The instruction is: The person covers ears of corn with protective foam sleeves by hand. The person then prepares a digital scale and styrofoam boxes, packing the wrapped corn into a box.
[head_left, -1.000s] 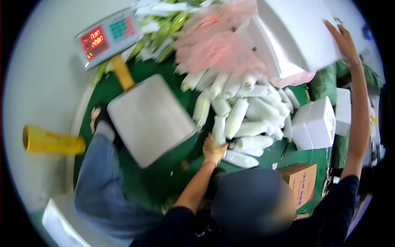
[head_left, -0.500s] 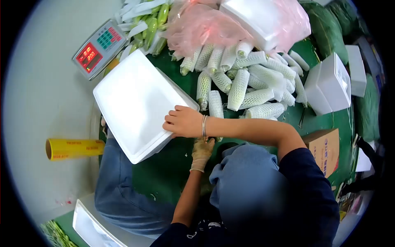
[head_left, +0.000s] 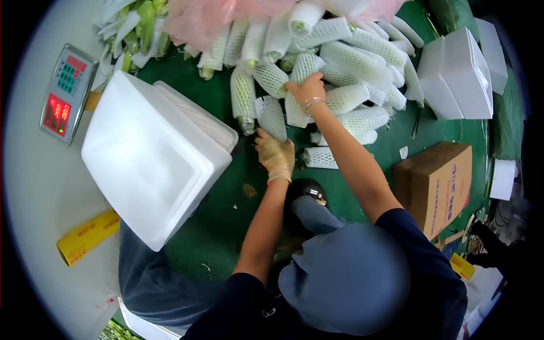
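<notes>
My left hand (head_left: 275, 154), in a thin pale glove, is closed round the lower end of a pale green vegetable in a white foam-net sleeve (head_left: 271, 116). My right hand (head_left: 307, 90), bare with bracelets at the wrist, grips another long vegetable in a foam-net sleeve (head_left: 297, 112) just to the right. The fingertips of my right hand are partly hidden. Many similar sleeved vegetables (head_left: 362, 54) lie heaped around and beyond both hands. To the left of my hands stands a white foam box (head_left: 141, 153), its lid surface tilted toward the camera.
A digital scale (head_left: 68, 93) with red figures is at the far left, above a yellow roll (head_left: 88, 237). Pink plastic (head_left: 215, 20) covers the pile's back. White foam boxes (head_left: 456, 76) and a cardboard carton (head_left: 435, 187) stand right. Green vegetables (head_left: 146, 25) lie upper left.
My right hand has left the white foam box and moved to the sleeved vegetables. My left hand has come forward onto one of them. The view has shifted, with the box lower left.
</notes>
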`<state>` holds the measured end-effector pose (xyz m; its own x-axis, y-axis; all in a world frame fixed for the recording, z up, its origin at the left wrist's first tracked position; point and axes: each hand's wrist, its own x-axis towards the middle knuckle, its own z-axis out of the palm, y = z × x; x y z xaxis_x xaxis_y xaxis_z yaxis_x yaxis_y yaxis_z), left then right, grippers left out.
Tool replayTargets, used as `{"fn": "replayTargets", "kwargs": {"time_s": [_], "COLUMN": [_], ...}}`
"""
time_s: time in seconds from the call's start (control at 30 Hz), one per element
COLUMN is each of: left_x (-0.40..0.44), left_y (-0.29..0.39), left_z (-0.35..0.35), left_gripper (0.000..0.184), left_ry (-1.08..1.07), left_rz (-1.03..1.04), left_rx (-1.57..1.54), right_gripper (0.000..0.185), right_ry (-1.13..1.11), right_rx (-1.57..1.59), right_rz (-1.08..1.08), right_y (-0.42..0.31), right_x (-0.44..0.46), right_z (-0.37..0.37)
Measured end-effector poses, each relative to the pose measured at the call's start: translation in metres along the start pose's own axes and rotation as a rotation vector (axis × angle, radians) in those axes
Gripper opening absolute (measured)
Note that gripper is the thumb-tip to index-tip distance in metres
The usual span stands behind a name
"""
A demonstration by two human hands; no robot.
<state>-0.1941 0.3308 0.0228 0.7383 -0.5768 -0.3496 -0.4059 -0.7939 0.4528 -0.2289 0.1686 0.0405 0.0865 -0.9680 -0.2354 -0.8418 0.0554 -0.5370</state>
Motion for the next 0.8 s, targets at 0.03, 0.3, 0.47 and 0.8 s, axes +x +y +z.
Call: {"fn": "replayTargets", "kwargs": {"time_s": [0.03, 0.3, 0.47, 0.8], "left_x": [0.001, -0.025, -0.031, -0.030], "left_y": [-0.001, -0.027, 0.090, 0.032], "left_z": [0.003, -0.064, -0.047, 0.033], "left_gripper": [0.064, 0.075, 0.071, 0.071], "left_ry": [-0.030, -0.400, -0.625, -1.181], "left_rz": [-0.028, 0.391, 1.082, 0.724], "left_rx": [-0.082, -0.560, -0.023, -0.459], "right_gripper": [0.088, 0.065, 0.039, 0.039], "right_ry": [-0.053, -0.213, -0.026, -0.099], "right_rx": [0.078, 0.675, 1.572, 1.687], "right_rz": [-0.022, -0.098, 0.833, 0.783], "right_y": [0.009, 0.113, 0.204, 0.208], "right_x": [0.004, -0.148, -0.219, -0.242], "right_z": [-0.009, -0.148, -0.097, -0.048]}}
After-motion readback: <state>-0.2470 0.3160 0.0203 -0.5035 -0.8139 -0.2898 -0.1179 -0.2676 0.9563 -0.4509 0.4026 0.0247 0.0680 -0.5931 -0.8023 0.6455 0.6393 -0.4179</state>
